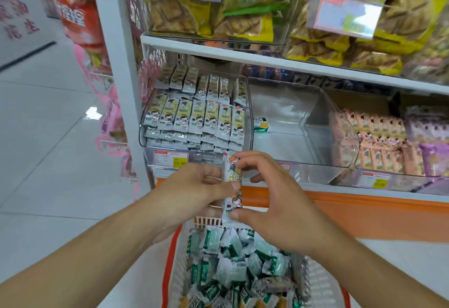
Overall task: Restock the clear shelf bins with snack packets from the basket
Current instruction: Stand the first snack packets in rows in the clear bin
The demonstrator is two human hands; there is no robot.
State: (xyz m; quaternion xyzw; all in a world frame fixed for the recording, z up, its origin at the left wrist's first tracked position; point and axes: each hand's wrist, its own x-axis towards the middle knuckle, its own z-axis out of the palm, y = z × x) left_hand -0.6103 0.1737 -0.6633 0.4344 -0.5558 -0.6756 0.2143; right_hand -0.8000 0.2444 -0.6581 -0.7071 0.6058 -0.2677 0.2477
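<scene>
**Packet stack held upright, just below the full left bin**

Both hands are on one slim stack of snack packets (232, 186). Left hand (194, 193) pinches its side, thumb across the front. Right hand (272, 201) clamps it end to end: fingers (245, 162) curled on the top edge, thumb under the bottom. Long axis near vertical, matching the packets standing in the left bin (194, 118). That bin sits straight ahead and up from the stack, and looks nearly full. The middle bin (291, 118), up and right, holds only a single green packet (260, 123). Neither hand is clearly closer to the bins. The basket (179, 259), directly below the hands, mostly holds green-and-white packets. My read: the printed design matches the left bin, so the next move is forward and up.
</scene>
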